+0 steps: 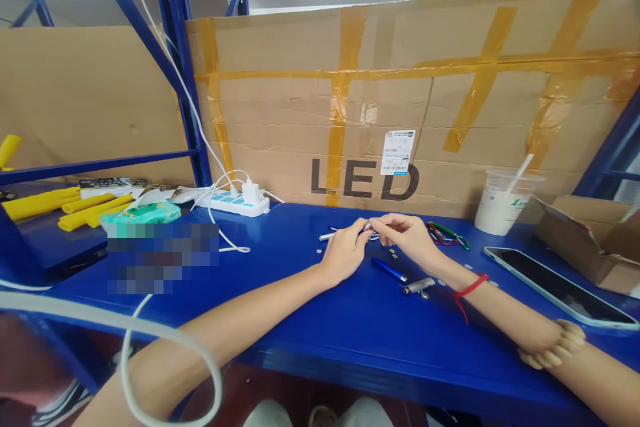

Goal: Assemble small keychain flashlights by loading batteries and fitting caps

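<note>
My left hand point(345, 252) and my right hand point(407, 238) meet over the blue tabletop, fingertips pinched around a small silver metal piece point(368, 226). Its exact kind is too small to make out. Just below the fingers lies a blue tube point(389, 270), slim like a pen body. A silver cylinder with a small metal clip point(418, 286) is to its right. Partly behind my left hand, a thin silver rod point(327, 237) pokes out. Small round button-like discs point(393, 254) are scattered about. Green and red carabiners point(450, 235) lie beyond my right wrist.
On the right stand a lidded plastic cup with a straw point(500, 203), a phone point(555, 283) and an open cardboard box point(593, 240). A power strip point(235, 202) sits back left. A white cable point(170, 333) loops across my left forearm. Large cardboard point(280, 120) walls the back.
</note>
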### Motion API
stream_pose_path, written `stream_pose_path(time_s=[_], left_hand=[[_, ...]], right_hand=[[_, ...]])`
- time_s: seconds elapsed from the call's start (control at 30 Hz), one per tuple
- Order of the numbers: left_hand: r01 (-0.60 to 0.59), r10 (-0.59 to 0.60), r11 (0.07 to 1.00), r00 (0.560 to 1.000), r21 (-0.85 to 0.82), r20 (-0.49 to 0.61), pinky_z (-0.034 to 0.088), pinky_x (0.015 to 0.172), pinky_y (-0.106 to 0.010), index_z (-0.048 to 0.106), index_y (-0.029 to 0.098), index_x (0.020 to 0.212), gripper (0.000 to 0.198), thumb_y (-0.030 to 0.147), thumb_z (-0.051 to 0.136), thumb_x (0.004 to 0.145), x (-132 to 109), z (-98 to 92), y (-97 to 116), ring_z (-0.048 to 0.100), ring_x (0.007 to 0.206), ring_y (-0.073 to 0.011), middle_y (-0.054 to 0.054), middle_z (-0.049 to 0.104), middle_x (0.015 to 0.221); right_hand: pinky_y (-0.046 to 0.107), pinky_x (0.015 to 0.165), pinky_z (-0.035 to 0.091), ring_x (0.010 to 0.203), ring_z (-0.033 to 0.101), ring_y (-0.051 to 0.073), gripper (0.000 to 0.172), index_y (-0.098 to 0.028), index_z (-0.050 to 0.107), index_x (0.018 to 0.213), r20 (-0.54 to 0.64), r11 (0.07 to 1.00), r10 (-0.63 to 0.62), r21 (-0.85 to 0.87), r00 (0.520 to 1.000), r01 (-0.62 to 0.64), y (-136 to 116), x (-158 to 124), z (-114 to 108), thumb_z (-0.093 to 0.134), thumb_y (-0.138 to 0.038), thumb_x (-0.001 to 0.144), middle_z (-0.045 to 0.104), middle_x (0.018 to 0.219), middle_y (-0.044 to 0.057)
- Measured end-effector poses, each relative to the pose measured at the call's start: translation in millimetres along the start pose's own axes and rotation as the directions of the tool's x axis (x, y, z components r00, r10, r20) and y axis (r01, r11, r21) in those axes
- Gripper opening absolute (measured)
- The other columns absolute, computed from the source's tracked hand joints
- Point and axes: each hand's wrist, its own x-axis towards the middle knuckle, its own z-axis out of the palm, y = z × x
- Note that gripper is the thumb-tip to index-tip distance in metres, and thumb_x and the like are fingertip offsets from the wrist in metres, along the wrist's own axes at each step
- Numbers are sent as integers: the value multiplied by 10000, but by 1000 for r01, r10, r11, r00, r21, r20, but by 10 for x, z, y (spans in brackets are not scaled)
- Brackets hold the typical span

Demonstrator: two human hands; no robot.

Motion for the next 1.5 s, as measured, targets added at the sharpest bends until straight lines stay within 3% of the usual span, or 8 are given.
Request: stream_pose_path(time_s=[0.17, 0.43, 0.6, 0.73, 0.93, 1.2, 1.5], left_hand=[[-12, 12, 999, 1000, 42, 7, 430, 690, -258, 530, 229, 1001, 242, 294, 315, 911, -17, -11, 9, 622, 782, -194, -24, 666, 867], [-19, 7, 985, 998, 172, 66, 446, 686, -265, 532, 217, 998, 260, 314, 305, 918, -25, 5, 51, 635, 823, -207, -39, 673, 912], [3, -26, 962, 997, 272, 79, 454, 705, -268, 530, 222, 1006, 273, 335, 296, 921, -37, 24, 116, 638, 842, -209, -41, 673, 904], [46, -73, 948, 995, 314, 73, 452, 759, -311, 525, 229, 1039, 272, 356, 323, 910, -53, 39, 157, 628, 895, -239, -57, 665, 969], [140, -169, 910, 985, 390, 41, 435, 808, -372, 532, 227, 1050, 303, 393, 322, 906, -42, 59, 170, 615, 908, -266, -71, 650, 895], [192, -233, 855, 972, 482, 26, 430, 820, -342, 518, 231, 1072, 342, 415, 277, 914, -17, 64, 202, 592, 919, -232, -70, 605, 934], [252, -273, 852, 962, 459, -21, 432, 810, -342, 497, 245, 1039, 361, 420, 201, 928, 2, 47, 155, 558, 990, -227, -58, 598, 972]], right_hand=[[200, 374, 363, 413, 442, 82, 365, -142, 666, 671, 10, 998, 60, -18, 998, -60, 11, -3, -10, 662, -507, 649, 519, 448, -8], [225, 367, 362, 424, 466, 89, 435, -140, 674, 634, 48, 999, 33, -34, 998, -31, 10, -9, -104, 660, -573, 593, 632, 626, 53], [219, 360, 334, 400, 449, 95, 440, -130, 688, 699, 71, 996, 51, -77, 996, -46, 22, -24, -175, 668, -557, 596, 550, 462, 7], [227, 381, 358, 410, 468, 104, 461, -121, 690, 706, 59, 996, 22, -86, 998, -17, 74, -27, -202, 668, -566, 587, 573, 480, 20], [242, 400, 387, 411, 490, 110, 526, -98, 701, 749, 41, 993, -18, -116, 999, 23, 178, -19, -220, 628, -598, 600, 643, 571, 68], [255, 408, 405, 400, 511, 123, 459, -105, 706, 725, 50, 991, -63, -118, 997, 69, 161, -24, -224, 637, -546, 620, 685, 649, 95], [259, 408, 410, 407, 532, 135, 432, -117, 705, 731, 11, 978, -109, -179, 994, 109, 227, -11, -237, 624, -532, 644, 695, 678, 94]])
